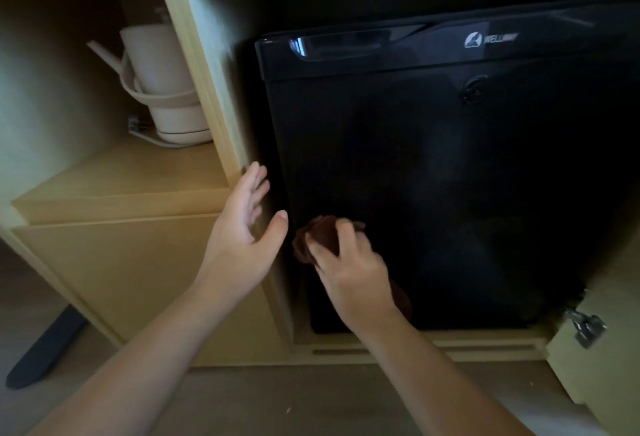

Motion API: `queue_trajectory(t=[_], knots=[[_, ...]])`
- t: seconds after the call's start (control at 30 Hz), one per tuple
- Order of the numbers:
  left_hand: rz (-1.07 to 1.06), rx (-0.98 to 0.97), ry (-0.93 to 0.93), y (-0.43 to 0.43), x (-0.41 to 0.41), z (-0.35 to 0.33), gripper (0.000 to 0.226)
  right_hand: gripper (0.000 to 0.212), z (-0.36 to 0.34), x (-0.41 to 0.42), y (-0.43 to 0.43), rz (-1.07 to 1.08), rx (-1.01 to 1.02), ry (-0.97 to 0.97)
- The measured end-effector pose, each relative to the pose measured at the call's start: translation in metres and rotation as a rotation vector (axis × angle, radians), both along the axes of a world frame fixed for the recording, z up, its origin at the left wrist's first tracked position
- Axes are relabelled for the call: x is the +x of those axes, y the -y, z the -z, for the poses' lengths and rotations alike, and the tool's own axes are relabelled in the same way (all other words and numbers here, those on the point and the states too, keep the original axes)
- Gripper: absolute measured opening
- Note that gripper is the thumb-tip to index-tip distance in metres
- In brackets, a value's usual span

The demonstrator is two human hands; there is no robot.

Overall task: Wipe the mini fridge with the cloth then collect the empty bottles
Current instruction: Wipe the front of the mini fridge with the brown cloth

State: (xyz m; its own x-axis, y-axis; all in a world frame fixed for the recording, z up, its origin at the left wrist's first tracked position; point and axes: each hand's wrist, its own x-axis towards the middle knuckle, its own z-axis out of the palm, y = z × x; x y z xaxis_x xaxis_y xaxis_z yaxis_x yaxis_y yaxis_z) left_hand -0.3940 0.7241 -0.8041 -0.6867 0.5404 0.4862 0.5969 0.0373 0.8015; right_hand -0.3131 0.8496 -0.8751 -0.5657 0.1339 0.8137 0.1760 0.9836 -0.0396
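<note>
A black mini fridge [433, 176] is seen filling the centre and right of the frame, set inside a light wooden cabinet [145, 262] with its door closed. A recessed handle [346, 44] runs along the top edge of the door, a silver logo [490, 39] is printed at the upper right, and a round lock [473, 90] sits just below it. A dark brown cloth [317, 236] is bunched in the right hand [349, 262] at the lower centre of the frame and is pressed against the lower left part of the fridge door; the fingers [346, 231] are curled tightly around it. The left hand [242, 231] is held open just to the left of the cloth, with its fingers spread and extended toward the cabinet edge beside the fridge; whether that edge is touched cannot be told. In the upper left of the frame, a cream kettle [162, 82] with its cord [145, 131] is stood on a shelf [121, 172]. At the lower right, a metal hinge [585, 326] is fixed to an open cabinet door [602, 359]. No bottles are shown.
</note>
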Motion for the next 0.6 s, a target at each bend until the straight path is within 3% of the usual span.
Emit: queue_trajectory(t=[0.13,0.23,0.43,0.6], knots=[[-0.003,-0.038,0.042,-0.013,-0.002,0.013,0.073,0.035,0.030,0.031,-0.019,-0.142,-0.225,0.154],[-0.014,-0.121,0.054,-0.020,-0.001,0.023,0.081,0.037,0.019,0.056,-0.053,-0.161,-0.409,-0.025],[-0.059,-0.118,0.063,-0.026,-0.002,0.032,0.077,0.036,-0.040,0.080,-0.116,0.032,-0.488,-0.505],[-0.030,-0.155,0.028,-0.022,-0.005,0.032,0.076,0.039,-0.043,0.066,-0.100,0.094,-0.489,-0.581]])
